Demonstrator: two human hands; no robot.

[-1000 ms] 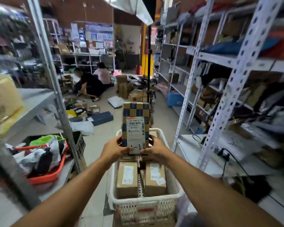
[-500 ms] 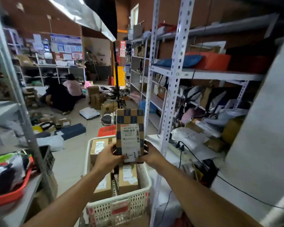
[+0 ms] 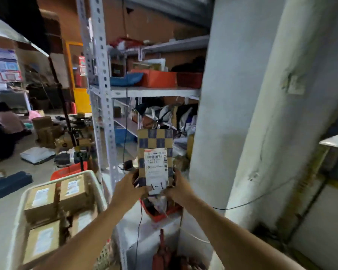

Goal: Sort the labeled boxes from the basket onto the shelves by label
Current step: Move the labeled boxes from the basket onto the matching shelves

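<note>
A blue-and-tan checkered box [image 3: 155, 141] stands upright in front of me, its white shipping label facing me with "1-1" handwritten at the bottom. My left hand [image 3: 128, 187] grips its lower left edge and my right hand [image 3: 177, 189] grips its lower right edge. The white plastic basket [image 3: 18, 215] sits at the lower left, holding several brown cardboard boxes [image 3: 71, 193] with white labels. The box is held up before a grey metal shelf rack [image 3: 154, 92].
A thick white pillar [image 3: 242, 114] fills the right. The rack's perforated upright [image 3: 103, 94] stands between the basket and the shelves, which hold red bins [image 3: 158, 77], bags and parcels. A red tray [image 3: 160, 213] lies below my hands. People crouch among parcels at far left.
The view has swung to the right: the basket has slid to the lower left and the pillar and shelf rack now fill the middle and right. Both hands still hold the checkered box upright.
</note>
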